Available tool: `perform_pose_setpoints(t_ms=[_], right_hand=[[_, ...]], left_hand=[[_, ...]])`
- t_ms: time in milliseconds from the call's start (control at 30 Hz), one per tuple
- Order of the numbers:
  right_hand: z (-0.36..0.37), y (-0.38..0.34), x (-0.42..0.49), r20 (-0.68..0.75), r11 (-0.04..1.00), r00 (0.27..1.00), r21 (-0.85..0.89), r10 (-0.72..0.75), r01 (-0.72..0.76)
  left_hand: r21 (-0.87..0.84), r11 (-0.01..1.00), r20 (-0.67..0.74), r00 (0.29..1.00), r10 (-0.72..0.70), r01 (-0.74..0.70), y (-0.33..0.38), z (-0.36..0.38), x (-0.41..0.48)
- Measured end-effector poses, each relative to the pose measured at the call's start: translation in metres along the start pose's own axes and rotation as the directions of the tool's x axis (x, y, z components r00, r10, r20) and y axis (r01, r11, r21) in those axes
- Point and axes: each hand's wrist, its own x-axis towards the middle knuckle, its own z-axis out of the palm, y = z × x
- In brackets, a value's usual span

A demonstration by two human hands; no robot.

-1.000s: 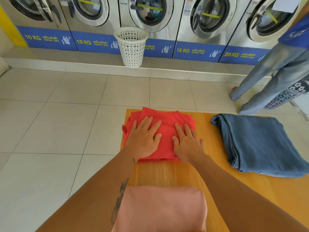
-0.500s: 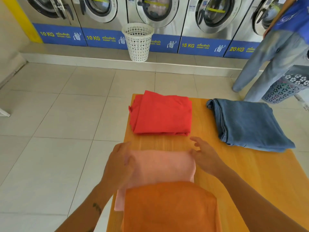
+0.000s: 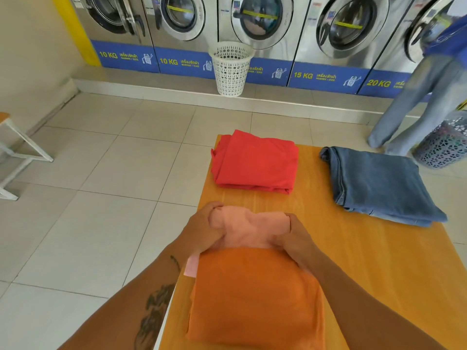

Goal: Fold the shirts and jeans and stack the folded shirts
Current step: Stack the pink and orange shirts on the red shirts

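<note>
I'm gripping the folded pink shirt [image 3: 249, 229] at both ends — left hand [image 3: 202, 229] and right hand [image 3: 294, 242], fingers clamped on its cloth — between the orange shirt [image 3: 255, 299] nearest me and the red shirt [image 3: 255, 161]; folded jeans [image 3: 379, 183] are lying far right on the desk [image 3: 379, 261]

A folded pink shirt [image 3: 249, 228] lay on the wooden table, its far end bunched and raised. The folded orange shirt [image 3: 255, 296] lay nearest the camera, its far edge overlapping the pink one. Beyond them the red shirt [image 3: 255, 162] lay folded flat at the table's far left corner, and the folded blue jeans [image 3: 376, 183] lay well apart to its right.
</note>
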Motion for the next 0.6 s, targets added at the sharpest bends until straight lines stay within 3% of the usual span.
perform_pose_setpoints(t_ms=[167,333,600], right_hand=[[0.000,-0.007,-0.012,0.058,0.987,0.987,0.069,-0.149,0.145],[-0.015,-0.022,-0.010,-0.080,0.953,0.950,0.013,-0.300,0.302],[-0.028,-0.061,0.022,-0.267,0.922,0.888,-0.007,-0.375,0.387]], left_hand=[[-0.049,0.987,-0.058,0.987,0.150,-0.153,0.004,0.003,-0.016],[-0.045,0.943,-0.283,0.910,0.304,-0.329,0.016,0.002,-0.020],[0.004,0.924,-0.394,0.849,0.352,-0.381,0.052,0.002,0.028]])
